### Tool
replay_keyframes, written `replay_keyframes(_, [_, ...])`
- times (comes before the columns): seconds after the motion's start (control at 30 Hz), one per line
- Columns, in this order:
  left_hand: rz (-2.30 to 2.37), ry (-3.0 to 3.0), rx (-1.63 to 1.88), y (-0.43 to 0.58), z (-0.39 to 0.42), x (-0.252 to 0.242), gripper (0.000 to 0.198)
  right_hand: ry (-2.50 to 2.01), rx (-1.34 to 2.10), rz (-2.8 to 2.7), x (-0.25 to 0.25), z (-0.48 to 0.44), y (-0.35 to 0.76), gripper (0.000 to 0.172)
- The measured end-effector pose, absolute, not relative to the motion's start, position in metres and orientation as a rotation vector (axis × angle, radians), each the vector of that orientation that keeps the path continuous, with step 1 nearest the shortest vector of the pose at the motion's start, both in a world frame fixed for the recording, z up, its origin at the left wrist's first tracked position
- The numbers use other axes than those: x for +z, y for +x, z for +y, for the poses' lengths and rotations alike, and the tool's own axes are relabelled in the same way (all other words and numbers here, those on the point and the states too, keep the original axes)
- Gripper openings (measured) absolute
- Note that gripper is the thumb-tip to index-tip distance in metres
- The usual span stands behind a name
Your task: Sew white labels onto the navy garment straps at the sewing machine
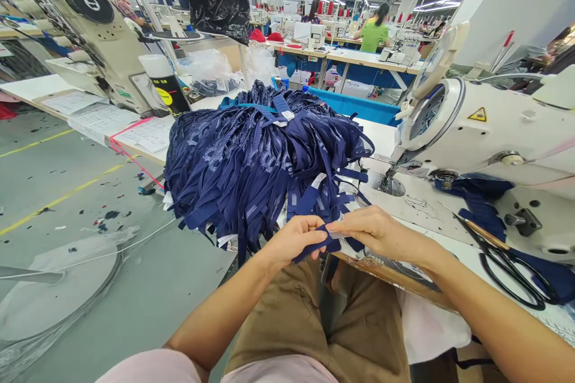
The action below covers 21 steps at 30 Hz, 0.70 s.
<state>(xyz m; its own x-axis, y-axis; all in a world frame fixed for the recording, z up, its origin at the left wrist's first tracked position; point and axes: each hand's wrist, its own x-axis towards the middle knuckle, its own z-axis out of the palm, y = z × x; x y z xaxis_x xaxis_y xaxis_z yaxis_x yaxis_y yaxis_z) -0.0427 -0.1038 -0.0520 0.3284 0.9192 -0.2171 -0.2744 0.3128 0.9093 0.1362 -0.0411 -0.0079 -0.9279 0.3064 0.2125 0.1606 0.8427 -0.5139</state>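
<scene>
Just above my lap, my left hand (302, 240) pinches a navy fabric strap (331, 245) between thumb and fingers. My right hand (371, 230) meets it from the other side, its fingertips closed on the same strap near a small pale patch. Right behind both hands lies a large heap of navy garments (251, 161) with lace trim and many dangling straps. To the right of the heap stands a white sewing machine (503, 125), its needle area (390, 182) apart from my hands.
Black-handled scissors (512, 269) lie on the right of the table beside navy scraps. A black-and-white can (165, 87) stands behind the heap at left, near paper sheets (150, 134). Another machine (94, 30) is at far left. A black plastic bag (215, 0) hangs above.
</scene>
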Motion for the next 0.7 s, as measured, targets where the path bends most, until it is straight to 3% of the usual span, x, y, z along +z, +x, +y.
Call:
replay_keyframes(0.2, [1.005, 0.941, 0.964, -0.041, -0.105, -0.044, 0.027, -0.634, 0.756, -2.547, -0.017, -0.041, 0.15, 0.028])
replay_keyframes(0.43, [1.09, 0.906, 1.064, -0.03, -0.093, -0.035, 0.031, -1.803, 0.033, -2.335, -0.033, -0.017, 0.232, 0.031])
replay_keyframes(0.7, [0.994, 0.957, 1.223, 0.003, -0.074, -0.027, 0.024, -2.161, -0.372, -2.155, -0.026, 0.0, 0.299, 0.023])
